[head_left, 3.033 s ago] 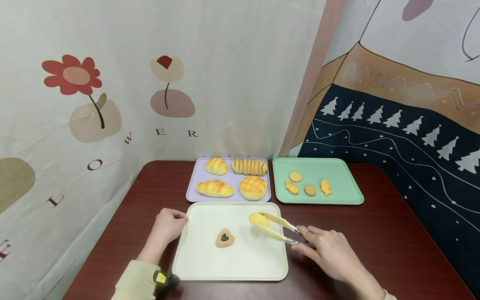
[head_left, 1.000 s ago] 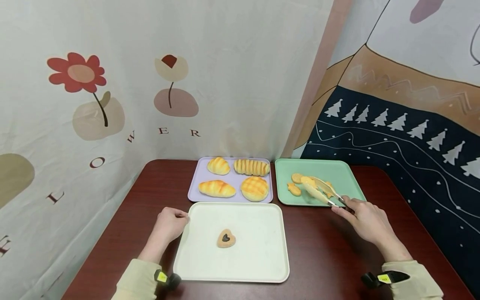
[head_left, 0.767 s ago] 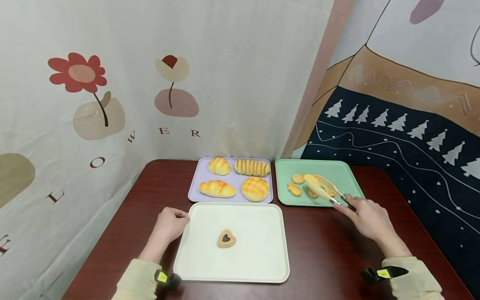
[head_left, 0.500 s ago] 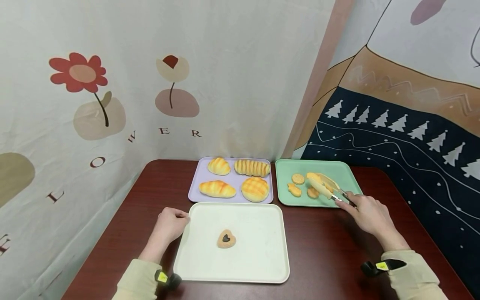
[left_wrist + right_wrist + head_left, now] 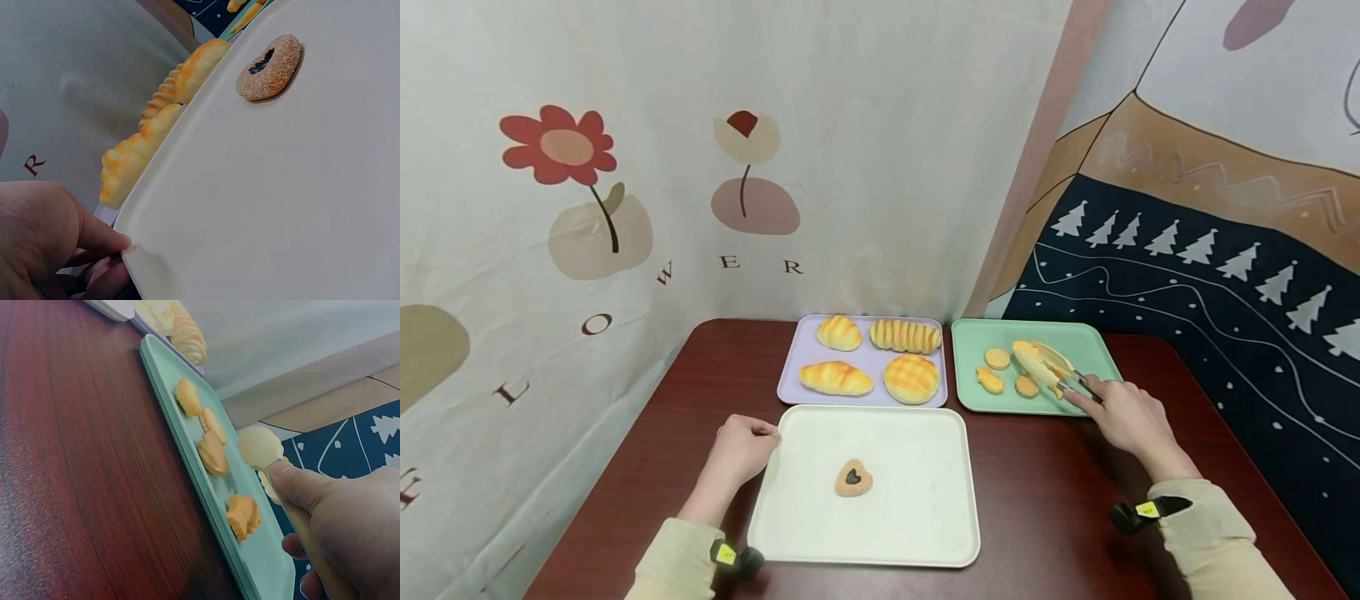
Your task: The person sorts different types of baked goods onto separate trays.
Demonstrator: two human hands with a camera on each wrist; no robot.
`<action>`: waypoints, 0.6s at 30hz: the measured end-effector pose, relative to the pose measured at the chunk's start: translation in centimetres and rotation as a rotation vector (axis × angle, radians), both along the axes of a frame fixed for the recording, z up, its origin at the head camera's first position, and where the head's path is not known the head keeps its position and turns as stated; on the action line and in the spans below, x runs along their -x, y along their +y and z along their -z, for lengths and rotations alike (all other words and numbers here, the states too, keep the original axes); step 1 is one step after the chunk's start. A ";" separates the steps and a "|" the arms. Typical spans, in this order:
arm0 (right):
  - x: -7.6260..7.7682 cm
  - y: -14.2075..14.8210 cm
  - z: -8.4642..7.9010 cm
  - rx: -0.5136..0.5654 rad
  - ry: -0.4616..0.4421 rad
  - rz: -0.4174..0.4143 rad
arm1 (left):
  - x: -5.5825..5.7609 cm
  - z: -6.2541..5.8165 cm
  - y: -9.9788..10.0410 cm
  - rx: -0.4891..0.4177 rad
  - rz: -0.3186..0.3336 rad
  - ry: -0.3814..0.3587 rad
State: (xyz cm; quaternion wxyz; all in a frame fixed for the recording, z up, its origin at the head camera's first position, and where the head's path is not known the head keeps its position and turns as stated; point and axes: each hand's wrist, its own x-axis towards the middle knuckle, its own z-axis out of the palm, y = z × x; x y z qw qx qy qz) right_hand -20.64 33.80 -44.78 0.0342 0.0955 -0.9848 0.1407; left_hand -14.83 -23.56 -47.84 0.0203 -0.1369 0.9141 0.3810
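Note:
My left hand (image 5: 739, 452) pinches the back left corner of the white tray (image 5: 925, 533) between thumb and fingers. A heart-shaped cookie (image 5: 853, 478) with a dark centre lies on that tray. In my right hand (image 5: 1126, 414) is a pair of cream-tipped tongs (image 5: 1037, 367), reaching low over the green tray (image 5: 1082, 342). Between the tong tips shows a yellow piece (image 5: 269, 487), partly hidden by the near tip. Below and left of the tongs lie a round cookie (image 5: 997, 358), a fish-shaped cookie (image 5: 989, 381) and a smaller round cookie (image 5: 1026, 386); another fish-shaped cookie (image 5: 244, 515) shows in the right wrist view.
Behind the white tray, a lilac tray (image 5: 871, 333) bears several breads, including a croissant-like one (image 5: 835, 378) and a round bun (image 5: 912, 379). Its right side borders the green tray. A printed curtain (image 5: 880, 167) hangs right behind the brown table (image 5: 1045, 517).
Since three seconds ago, the right hand has carried the tongs and yellow piece from above the white tray rightward and back to the green tray. The left hand stays at the corner.

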 end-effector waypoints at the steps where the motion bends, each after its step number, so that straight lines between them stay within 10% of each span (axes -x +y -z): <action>1: 0.1 0.0 0.0 -0.002 -0.001 0.000 | 0.0 0.0 0.0 0.000 0.001 -0.001; 18: 1.1 -0.4 -0.2 0.006 -0.058 0.009 | -0.1 -0.1 0.1 0.003 -0.011 -0.004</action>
